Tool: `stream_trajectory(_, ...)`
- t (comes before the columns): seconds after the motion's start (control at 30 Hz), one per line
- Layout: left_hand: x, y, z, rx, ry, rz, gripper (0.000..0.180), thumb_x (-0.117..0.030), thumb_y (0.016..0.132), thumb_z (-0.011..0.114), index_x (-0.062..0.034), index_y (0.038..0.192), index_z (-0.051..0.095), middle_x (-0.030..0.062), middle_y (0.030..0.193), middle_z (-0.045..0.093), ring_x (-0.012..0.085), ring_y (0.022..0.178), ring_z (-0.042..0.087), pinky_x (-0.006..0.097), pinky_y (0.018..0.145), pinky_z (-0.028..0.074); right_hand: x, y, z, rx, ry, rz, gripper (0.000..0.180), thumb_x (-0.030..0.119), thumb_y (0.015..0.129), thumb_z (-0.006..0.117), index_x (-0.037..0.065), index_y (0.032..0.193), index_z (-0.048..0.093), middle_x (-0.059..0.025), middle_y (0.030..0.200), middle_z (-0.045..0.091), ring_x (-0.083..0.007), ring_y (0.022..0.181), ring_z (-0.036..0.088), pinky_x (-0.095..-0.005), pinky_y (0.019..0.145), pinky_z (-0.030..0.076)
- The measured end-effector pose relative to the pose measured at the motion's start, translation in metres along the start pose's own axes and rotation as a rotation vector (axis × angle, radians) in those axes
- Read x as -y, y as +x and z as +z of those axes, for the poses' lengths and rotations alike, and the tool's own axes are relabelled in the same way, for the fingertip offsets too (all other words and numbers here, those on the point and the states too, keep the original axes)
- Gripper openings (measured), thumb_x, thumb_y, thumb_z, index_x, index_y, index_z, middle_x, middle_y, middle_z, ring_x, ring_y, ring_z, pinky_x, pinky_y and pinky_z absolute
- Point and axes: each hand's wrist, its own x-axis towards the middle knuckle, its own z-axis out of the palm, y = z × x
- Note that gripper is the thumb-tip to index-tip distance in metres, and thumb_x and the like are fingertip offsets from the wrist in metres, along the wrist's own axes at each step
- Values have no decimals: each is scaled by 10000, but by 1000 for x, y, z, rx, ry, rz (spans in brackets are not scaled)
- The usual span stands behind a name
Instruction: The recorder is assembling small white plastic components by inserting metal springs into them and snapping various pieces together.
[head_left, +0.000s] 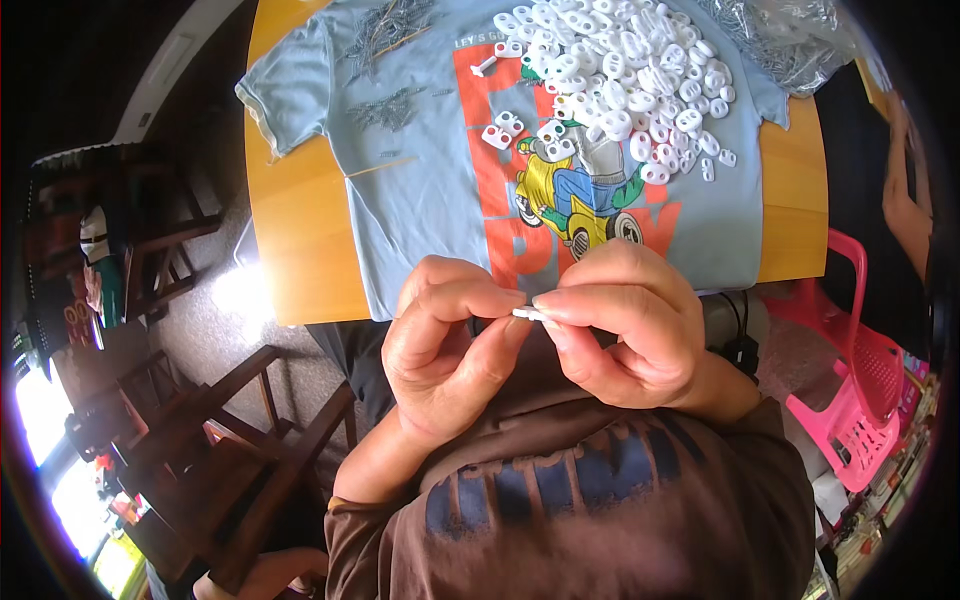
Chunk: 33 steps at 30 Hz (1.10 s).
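A small white plastic piece [528, 313] is pinched between both hands in front of my chest, close to the near edge of the table. The fingertips of my left hand [440, 345] close on its left end. From the other side, the thumb and forefinger of my right hand [630, 325] grip it. My fingers cover much of the piece. Beyond them, a large heap of white oval plastic pieces with two holes [640, 75] lies on a light blue T-shirt [410, 215]. Several such pieces [502, 130] sit apart, left of the heap.
Small grey metal parts [385, 108], perhaps screws, lie scattered on the shirt's left. A clear plastic bag [790, 45] rests at the far right. Under the shirt is a wooden table [295, 240]. A pink plastic chair [850, 385] and another person's arm [905, 200] are at the right.
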Motion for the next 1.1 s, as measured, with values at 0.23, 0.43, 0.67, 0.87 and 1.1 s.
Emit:
stream_trajectory(0.23,-1,1,-2,21,-182,-45,198,51,748,626,14,930,557,93,895,553,136,758,517,233,654,424,-2,3,6,-74,-73,-62,251,-73,613,654,20,844,622,-71,728,578,-185,572,560,-271,487,446)
stream_trajectory(0.43,-3,2,-1,70,-356,-91,143,42,818,559,28,959,541,114,948,545,101,720,526,207,615,439,-5,1,6,-71,-94,-100,271,-75,605,655,28,854,624,-68,740,580,-183,577,557,-272,494,446)
stream_trajectory(0.67,-4,4,0,64,-391,-104,182,77,803,568,19,972,531,110,956,540,78,689,525,184,582,445,-1,3,5,-53,-39,-26,291,-93,609,657,21,875,626,-76,750,568,-191,591,554,-278,493,438)
stream_trajectory(0.87,-7,3,0,37,-414,-157,173,76,796,581,15,953,540,94,942,537,72,677,526,182,578,445,-3,2,7,-58,-5,-6,296,-99,613,654,25,880,628,-76,747,565,-196,592,555,-279,496,438)
stream_trajectory(1.1,-4,2,-2,39,-421,-175,139,49,804,585,20,936,552,93,935,537,81,681,525,187,571,445,0,4,7,-47,0,32,263,-89,613,658,19,849,617,-72,730,568,-193,590,559,-280,501,439)
